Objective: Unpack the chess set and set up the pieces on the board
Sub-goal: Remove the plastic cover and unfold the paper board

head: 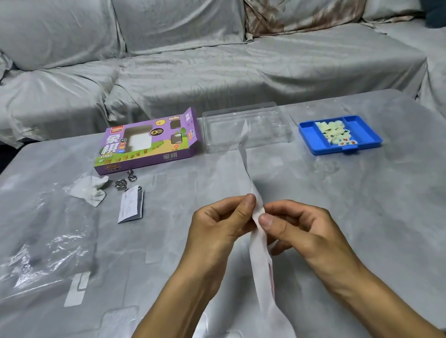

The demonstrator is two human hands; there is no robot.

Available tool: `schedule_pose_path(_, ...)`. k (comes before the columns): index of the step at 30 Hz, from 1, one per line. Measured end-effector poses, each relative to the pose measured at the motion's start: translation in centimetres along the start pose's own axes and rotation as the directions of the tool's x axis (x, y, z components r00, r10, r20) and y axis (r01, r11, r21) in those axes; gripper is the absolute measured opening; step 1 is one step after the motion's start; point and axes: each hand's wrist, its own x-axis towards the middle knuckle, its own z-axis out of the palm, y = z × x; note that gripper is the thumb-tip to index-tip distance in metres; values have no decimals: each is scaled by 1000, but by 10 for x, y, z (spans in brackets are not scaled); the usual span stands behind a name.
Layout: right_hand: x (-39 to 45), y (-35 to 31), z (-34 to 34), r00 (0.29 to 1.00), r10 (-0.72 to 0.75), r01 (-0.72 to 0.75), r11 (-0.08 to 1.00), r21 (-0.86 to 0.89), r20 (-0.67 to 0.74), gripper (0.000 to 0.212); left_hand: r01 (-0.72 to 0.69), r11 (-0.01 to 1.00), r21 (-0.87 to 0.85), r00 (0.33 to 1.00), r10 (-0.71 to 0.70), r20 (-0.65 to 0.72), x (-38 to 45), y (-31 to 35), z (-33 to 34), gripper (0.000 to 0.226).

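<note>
1. Grey table [396,215], sofa [185,58] behind.
2. Both hands, left [221,227] and right [296,224], pinched the folded paper board [260,250] mid-table.
3. Blue tray [367,132] far right held the pieces [336,133].
4. Purple box [148,142] stood open beside the clear lid [244,128].

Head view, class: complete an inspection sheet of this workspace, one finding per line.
Surface: grey table, glossy.
Job's things: folded paper board held upright; blue tray holding pale pieces; purple box open.
Clutter: clear lid, plastic wrap, booklet, metal rings, crumpled paper.
Grippers: left hand and right hand pinch the board.
Cables: nothing seen.
Surroundings: covered sofa.
</note>
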Motion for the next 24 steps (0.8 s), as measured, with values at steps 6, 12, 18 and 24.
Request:
schedule_pose_path(6, 0, 1, 0, 1000, 2, -2, 1000, 12, -11, 49, -9, 999, -33, 1000, 9, -3, 2, -4, -2, 24)
schedule_pose_path(12, 1, 3, -1, 1000, 26, -26, 1000, -8, -8, 50, 41, 999, -31, 999, -41, 1, 2, -3, -3, 21)
schedule_pose_path(18, 1, 3, -1, 999, 33, -33, 999, 4, -8, 52, 57, 998, -28, 998, -57, -15, 5, -5, -5, 18)
schedule_pose_path(24, 1, 2, -2, 999, 41, -41, 999, -12, -15, 47, 62, 998, -7, 998, -62, -19, 7, -9, -7, 17)
